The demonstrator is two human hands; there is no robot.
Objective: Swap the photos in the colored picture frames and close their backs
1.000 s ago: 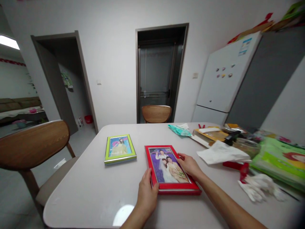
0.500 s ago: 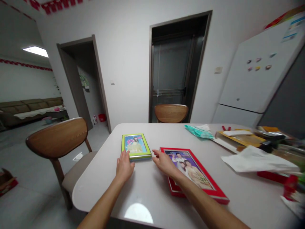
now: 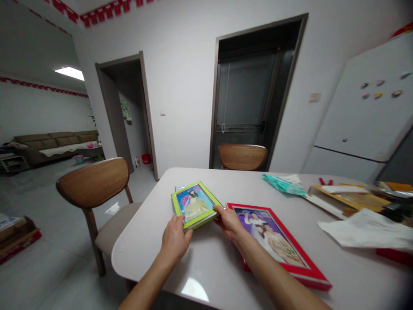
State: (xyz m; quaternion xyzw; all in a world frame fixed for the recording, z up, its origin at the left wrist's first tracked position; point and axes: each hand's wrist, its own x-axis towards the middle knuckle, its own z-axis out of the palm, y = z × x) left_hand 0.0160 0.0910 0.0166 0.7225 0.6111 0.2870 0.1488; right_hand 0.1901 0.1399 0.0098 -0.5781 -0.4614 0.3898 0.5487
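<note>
Two hands pinch the green frame (image 3: pixel 195 203) by its near edge, left hand (image 3: pixel 176 239) at 7 o'clock, right hand (image 3: pixel 229 221) at 4 o'clock, that edge raised off the surface (image 3: pixel 145 243), 10 o'clock of the red frame (image 3: pixel 274 243); such a shallow edge grip may slip, dropping it against the red frame.

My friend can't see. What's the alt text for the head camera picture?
The left hand and right hand hold a green photo frame by its near edge, tilted above a white table. A bigger red photo frame lies flat to its right.
</note>
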